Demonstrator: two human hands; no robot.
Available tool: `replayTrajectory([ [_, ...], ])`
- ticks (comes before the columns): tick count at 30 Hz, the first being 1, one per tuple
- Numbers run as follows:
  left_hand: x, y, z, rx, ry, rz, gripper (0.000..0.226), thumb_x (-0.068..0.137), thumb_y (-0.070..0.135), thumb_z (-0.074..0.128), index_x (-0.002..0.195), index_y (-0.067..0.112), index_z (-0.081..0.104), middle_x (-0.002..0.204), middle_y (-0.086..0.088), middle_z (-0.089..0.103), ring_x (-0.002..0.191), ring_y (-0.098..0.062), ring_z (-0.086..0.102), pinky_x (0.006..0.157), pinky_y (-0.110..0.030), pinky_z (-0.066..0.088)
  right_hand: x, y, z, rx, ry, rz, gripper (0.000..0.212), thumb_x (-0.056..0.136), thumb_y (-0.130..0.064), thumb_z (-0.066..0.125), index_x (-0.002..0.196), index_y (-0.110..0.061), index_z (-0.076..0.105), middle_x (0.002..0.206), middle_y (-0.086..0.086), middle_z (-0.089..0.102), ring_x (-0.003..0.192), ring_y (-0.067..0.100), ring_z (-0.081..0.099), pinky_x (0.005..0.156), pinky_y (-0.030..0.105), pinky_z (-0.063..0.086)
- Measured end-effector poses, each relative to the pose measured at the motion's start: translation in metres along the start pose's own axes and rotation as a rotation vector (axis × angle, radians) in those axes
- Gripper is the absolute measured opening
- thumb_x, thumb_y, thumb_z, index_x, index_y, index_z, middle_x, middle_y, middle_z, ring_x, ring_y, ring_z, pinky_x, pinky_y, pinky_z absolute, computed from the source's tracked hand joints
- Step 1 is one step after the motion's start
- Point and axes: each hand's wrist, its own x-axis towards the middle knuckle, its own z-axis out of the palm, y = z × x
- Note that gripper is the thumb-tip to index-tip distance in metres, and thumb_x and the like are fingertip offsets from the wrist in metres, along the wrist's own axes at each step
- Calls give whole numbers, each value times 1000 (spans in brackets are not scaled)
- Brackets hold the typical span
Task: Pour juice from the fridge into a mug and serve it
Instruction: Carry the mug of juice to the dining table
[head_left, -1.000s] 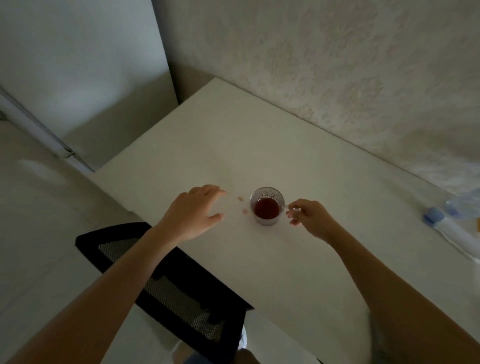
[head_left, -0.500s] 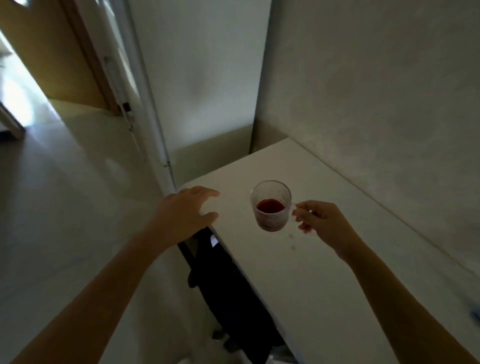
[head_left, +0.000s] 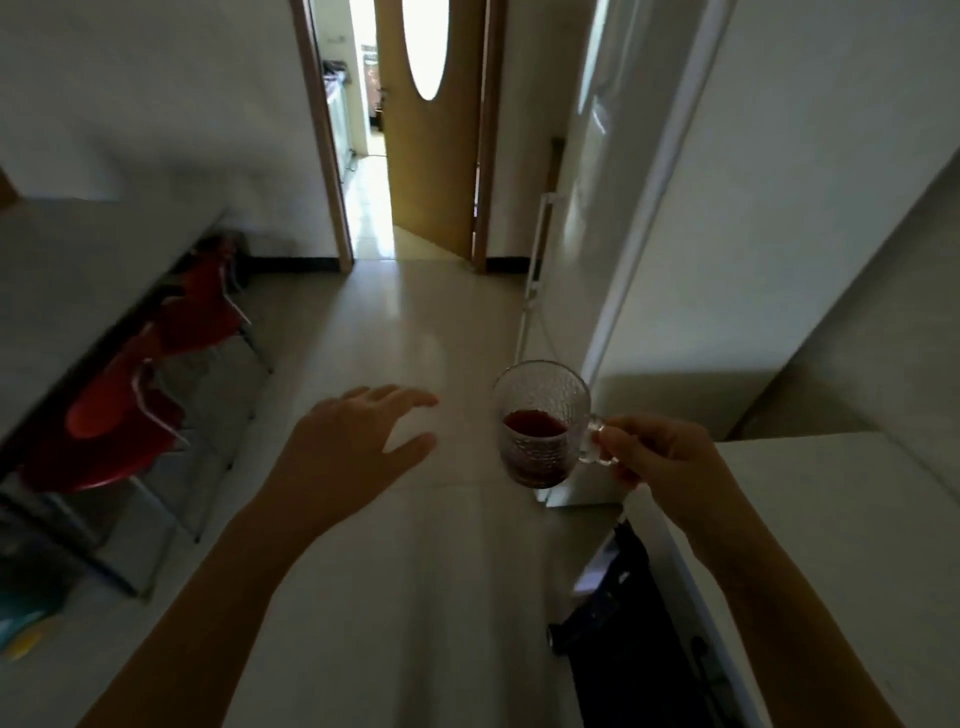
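A: What is the right hand (head_left: 670, 460) doing?

B: It pinches the clear handle of a textured glass mug (head_left: 540, 423), fingers curled round it, and holds the mug upright in the air over the floor (head_left: 415, 571), just off the corner of the white bench (head_left: 841, 519)

A: And what is in the mug?

B: Dark red juice (head_left: 535, 423), filling roughly the lower half. The mug touches nothing but that hand.

A: The left hand (head_left: 353, 457)?

B: It holds nothing. The palm faces down, the fingers are spread and only slightly bent, the thumb stands apart, and it hovers over the floor to the left of the mug, apart from it.

A: What else is in the room?

B: Red chairs (head_left: 130, 410) stand along a grey counter at the left, blurred. A black chair (head_left: 623, 623) sits beside the bench at the lower right. Ahead, a wooden door (head_left: 436, 130) with an oval pane stands open onto a bright passage
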Motion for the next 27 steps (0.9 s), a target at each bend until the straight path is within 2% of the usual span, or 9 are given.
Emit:
replayTrajectory([
  [2, -7, -40, -21, 2, 39, -53, 60, 78, 66, 30, 125, 36, 54, 128, 9, 61, 113, -16, 58, 93, -39, 49, 23, -12, 46, 30, -66, -29, 15, 86, -3, 58, 80, -12, 68, 64, 6, 63, 46, 1, 54, 47, 12, 45],
  [5, -15, -94, -46, 35, 70, -152, 42, 88, 54, 50, 127, 36, 54, 131, 9, 59, 114, -15, 58, 92, -32, 46, 57, -29, 111, 61, -177, -81, 19, 86, -1, 57, 76, -13, 68, 60, 5, 62, 47, 4, 55, 46, 15, 45],
  [7, -18, -127, -60, 45, 82, -208, 40, 90, 46, 55, 128, 36, 53, 133, 10, 57, 116, -12, 57, 92, -30, 43, 81, -38, 150, 83, -236, -104, 21, 86, -1, 57, 74, -15, 68, 58, 1, 62, 47, 5, 55, 45, 16, 45],
  [11, -23, -194, -82, 58, 105, -355, 42, 89, 47, 55, 129, 35, 52, 134, 10, 56, 117, -9, 55, 95, -32, 46, 135, -49, 224, 109, -369, -130, 19, 86, -1, 58, 76, -13, 70, 58, 1, 62, 47, 5, 53, 45, 15, 43],
  [14, -21, -239, -92, 51, 135, -472, 47, 85, 56, 48, 127, 34, 53, 131, 10, 59, 115, -9, 56, 94, -36, 47, 180, -57, 279, 119, -487, -150, 20, 86, 1, 58, 75, -12, 69, 56, 1, 61, 46, 5, 51, 44, 15, 42],
  [18, -6, -289, -103, 61, 194, -607, 57, 78, 62, 38, 127, 35, 53, 129, 13, 59, 117, -9, 54, 92, -32, 44, 246, -68, 354, 101, -634, -217, 25, 85, 1, 59, 73, -18, 70, 53, -2, 64, 46, 6, 53, 44, 15, 43],
  [21, 12, -328, -113, 81, 253, -711, 52, 83, 57, 44, 130, 35, 50, 132, 11, 57, 118, -7, 53, 92, -28, 42, 297, -81, 407, 86, -759, -266, 26, 87, -2, 57, 75, -22, 69, 57, -5, 66, 49, 6, 55, 47, 16, 45],
  [24, 34, -362, -122, 60, 320, -798, 47, 88, 55, 49, 131, 37, 48, 133, 16, 55, 112, 4, 44, 93, -24, 37, 344, -96, 458, 69, -869, -303, 25, 88, -7, 57, 77, -25, 70, 62, -1, 67, 53, 9, 56, 49, 19, 46],
  [27, 53, -396, -130, 41, 375, -872, 50, 84, 58, 44, 130, 40, 48, 128, 20, 55, 109, 5, 45, 89, -23, 35, 385, -107, 511, 92, -944, -295, 20, 87, -9, 57, 80, -23, 70, 65, 0, 68, 54, 8, 56, 50, 19, 45],
])
